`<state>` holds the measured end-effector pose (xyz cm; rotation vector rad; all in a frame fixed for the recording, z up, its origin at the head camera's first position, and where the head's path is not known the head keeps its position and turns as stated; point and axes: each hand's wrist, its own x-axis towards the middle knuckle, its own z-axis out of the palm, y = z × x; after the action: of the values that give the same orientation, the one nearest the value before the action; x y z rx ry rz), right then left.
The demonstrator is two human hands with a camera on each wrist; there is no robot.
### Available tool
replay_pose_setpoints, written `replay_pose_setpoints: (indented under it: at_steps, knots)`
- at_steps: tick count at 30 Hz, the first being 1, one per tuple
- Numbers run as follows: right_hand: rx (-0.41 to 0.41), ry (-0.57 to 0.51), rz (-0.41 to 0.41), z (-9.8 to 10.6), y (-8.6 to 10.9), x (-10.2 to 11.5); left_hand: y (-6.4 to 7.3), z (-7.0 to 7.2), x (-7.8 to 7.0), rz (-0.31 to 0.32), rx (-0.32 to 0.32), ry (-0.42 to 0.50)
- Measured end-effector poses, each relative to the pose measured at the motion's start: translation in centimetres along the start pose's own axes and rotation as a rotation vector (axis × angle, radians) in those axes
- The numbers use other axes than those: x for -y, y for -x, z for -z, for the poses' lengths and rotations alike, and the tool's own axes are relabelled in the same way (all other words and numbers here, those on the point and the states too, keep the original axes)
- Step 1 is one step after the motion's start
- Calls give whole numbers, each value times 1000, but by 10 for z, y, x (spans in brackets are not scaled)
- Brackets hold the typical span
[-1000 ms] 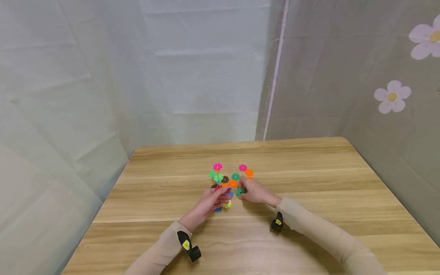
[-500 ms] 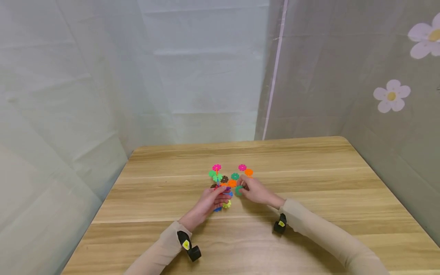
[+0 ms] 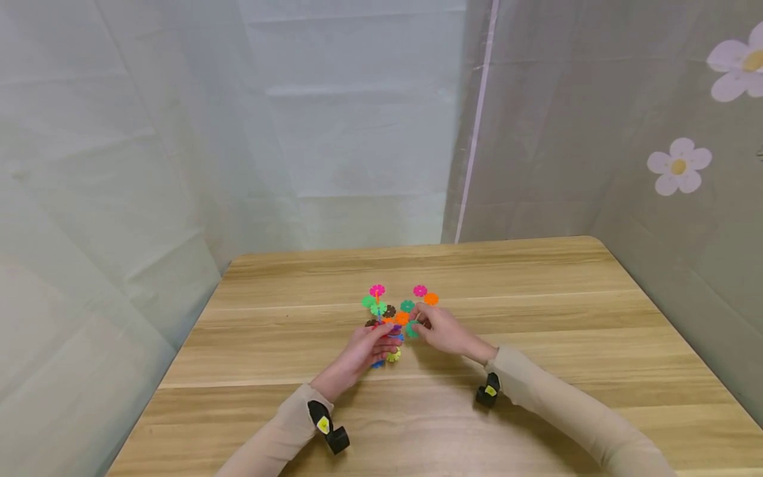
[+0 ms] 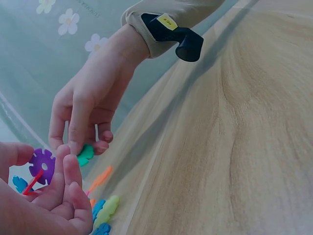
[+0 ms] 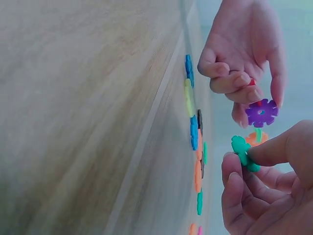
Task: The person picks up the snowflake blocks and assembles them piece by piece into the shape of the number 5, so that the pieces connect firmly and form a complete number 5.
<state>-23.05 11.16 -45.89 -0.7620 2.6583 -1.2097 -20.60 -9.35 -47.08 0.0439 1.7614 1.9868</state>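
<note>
My left hand (image 3: 368,348) pinches a purple notched snowflake disc (image 5: 262,113) between thumb and fingers. A red disc (image 4: 32,183) joins the purple one edge-on, and a blue disc (image 4: 19,184) shows just past it. Beyond these, in the head view, light green (image 3: 378,309) and pink (image 3: 377,290) discs stand in line from the left hand. My right hand (image 3: 442,329) pinches a teal-green snowflake disc (image 5: 243,152) between thumb and fingertips. That disc is apart from the purple one, a short way to its right in the head view.
Loose discs lie on the wooden table (image 3: 536,397) around the hands: yellow (image 3: 393,355), brown (image 3: 389,311), orange (image 3: 431,299), teal (image 3: 407,305) and pink (image 3: 420,290). Pale curtains (image 3: 357,132) hang behind the table and along its sides.
The right hand has shifted the teal-green disc slightly left, closer to the left hand, and its wrist has swung a little right. The left hand stays almost still.
</note>
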Motion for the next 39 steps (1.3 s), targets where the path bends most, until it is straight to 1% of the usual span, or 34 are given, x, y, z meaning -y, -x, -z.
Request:
replay_pose_setpoints:
  at_steps: [11,22,29,39]
  knots:
    - [-12,-21,51,1,3,0,0,0,1,16,14,3]
    - [3,-37,62,2,2,1,0,0,2,8,25,19]
    - [10,-38,73,3,3,4,0,1,2,15,43,15]
    - [13,-47,65,3,4,3,0,0,3,10,63,30]
